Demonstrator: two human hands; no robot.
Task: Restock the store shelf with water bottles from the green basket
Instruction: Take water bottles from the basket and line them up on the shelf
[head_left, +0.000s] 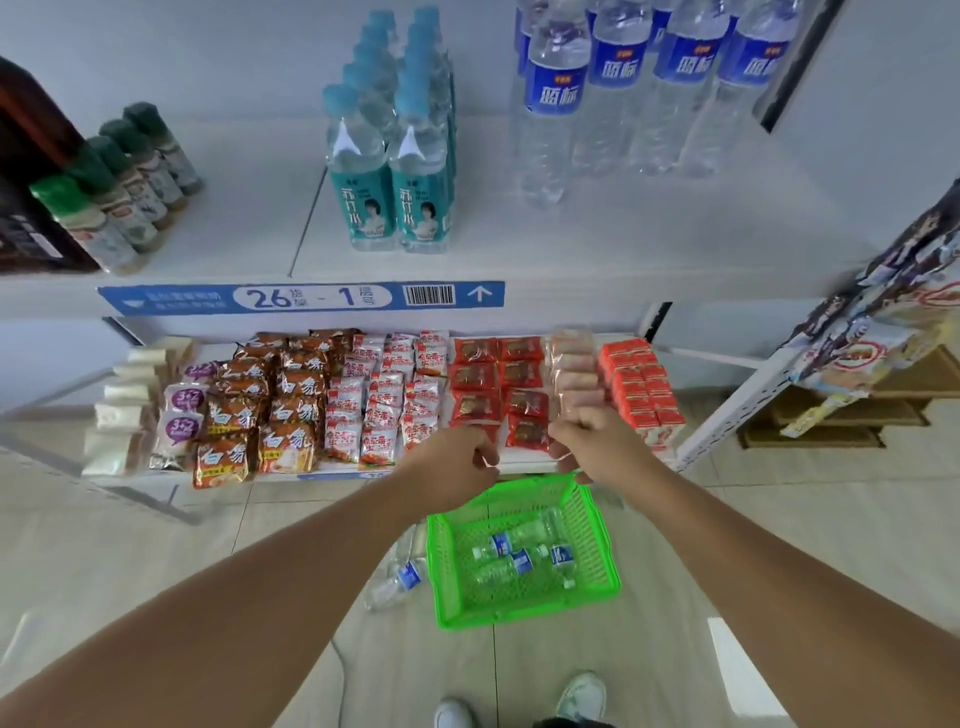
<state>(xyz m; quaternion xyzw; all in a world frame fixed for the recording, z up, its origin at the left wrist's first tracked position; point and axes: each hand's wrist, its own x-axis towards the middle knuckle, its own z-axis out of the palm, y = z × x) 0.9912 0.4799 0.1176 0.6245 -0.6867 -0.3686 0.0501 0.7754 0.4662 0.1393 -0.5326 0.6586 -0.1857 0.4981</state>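
Observation:
The green basket (447, 571) hangs low in front of the lower shelf, above the tiled floor. Inside it lie three small clear water bottles (511, 564) with blue labels. My left hand (457, 465) has its fingers curled at the left end of the basket's far rim. At the right end of that rim, my right hand (589, 441) grips in the same way. Another small water bottle (400, 577) lies on the floor just left of the basket. The upper shelf (649, 244) carries tall blue-labelled water bottles (556, 93) at the back right.
Two rows of teal soda-water bottles (392, 156) stand mid-shelf, with green-capped spice jars (114, 192) to the left. Snack packets (363, 395) fill the lower shelf. A rack of hanging packets (883, 322) juts in at the right. My shoes (582, 696) stand on the floor below.

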